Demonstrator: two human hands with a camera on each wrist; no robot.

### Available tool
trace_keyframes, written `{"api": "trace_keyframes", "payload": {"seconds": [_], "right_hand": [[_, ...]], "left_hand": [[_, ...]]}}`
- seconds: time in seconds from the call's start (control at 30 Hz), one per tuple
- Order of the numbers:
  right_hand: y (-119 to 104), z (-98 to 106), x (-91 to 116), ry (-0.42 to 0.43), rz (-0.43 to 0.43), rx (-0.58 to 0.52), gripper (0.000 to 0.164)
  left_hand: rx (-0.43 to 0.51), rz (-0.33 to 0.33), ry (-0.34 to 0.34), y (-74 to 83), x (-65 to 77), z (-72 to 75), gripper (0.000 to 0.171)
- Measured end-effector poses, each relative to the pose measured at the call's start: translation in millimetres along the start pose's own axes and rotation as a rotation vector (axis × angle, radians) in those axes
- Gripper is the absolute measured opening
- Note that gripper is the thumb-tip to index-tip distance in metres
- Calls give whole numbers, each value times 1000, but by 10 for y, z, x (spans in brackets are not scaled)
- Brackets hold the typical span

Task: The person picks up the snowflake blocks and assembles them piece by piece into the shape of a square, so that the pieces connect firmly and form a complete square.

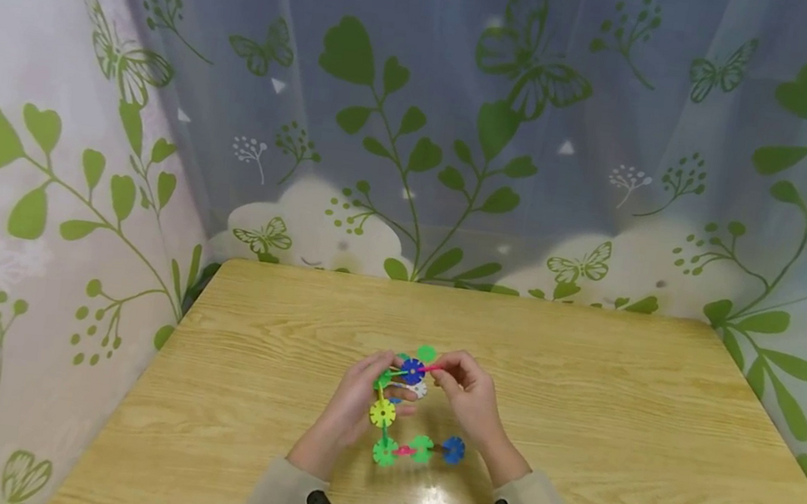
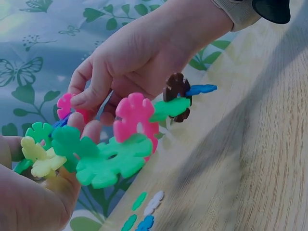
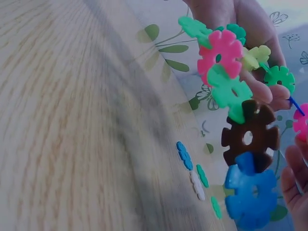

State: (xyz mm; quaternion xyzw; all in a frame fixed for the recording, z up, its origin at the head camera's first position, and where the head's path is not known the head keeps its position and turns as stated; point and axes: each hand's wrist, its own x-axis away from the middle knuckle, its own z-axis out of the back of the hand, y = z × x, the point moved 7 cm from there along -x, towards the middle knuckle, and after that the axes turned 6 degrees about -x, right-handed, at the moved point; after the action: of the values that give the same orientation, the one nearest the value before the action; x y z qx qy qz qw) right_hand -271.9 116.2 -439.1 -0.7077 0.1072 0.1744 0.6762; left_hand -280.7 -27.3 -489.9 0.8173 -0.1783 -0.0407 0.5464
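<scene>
A chain of notched plastic snowflake discs is held up over the table between both hands. My left hand (image 1: 354, 397) grips its green and yellow part, fingers around the yellow disc (image 2: 43, 156) and the green disc (image 3: 279, 79) near it. My right hand (image 1: 472, 395) pinches a pink disc (image 3: 302, 120) between thumb and fingers. This pink disc meets the dark blue disc (image 1: 412, 372) at the chain's end. The other end hangs free toward me: a green disc (image 2: 113, 161), a second pink disc (image 3: 220, 55), a brown disc (image 3: 250, 134) and a light blue disc (image 3: 252, 197).
Several loose discs lie on the wooden table (image 1: 583, 392) beyond the hands, among them a white disc (image 3: 197, 185), a blue disc (image 3: 184, 155) and a green disc (image 1: 425, 353). A leaf-patterned curtain (image 1: 420, 119) stands behind the table's far edge.
</scene>
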Motion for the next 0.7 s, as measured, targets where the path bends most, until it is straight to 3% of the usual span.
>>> {"api": "trace_keyframes", "payload": {"seconds": [0.2, 0.5, 0.7], "right_hand": [[-15, 31, -22, -20, -3, -1, 6], [-12, -14, -18, -118, -14, -26, 4], [-10, -45, 11, -175, -20, -24, 5]], "left_hand": [[-17, -4, -8, 18, 2, 7, 25], [-8, 9, -45, 40, 9, 0, 20], [-33, 31, -74, 9, 26, 8, 33]]}}
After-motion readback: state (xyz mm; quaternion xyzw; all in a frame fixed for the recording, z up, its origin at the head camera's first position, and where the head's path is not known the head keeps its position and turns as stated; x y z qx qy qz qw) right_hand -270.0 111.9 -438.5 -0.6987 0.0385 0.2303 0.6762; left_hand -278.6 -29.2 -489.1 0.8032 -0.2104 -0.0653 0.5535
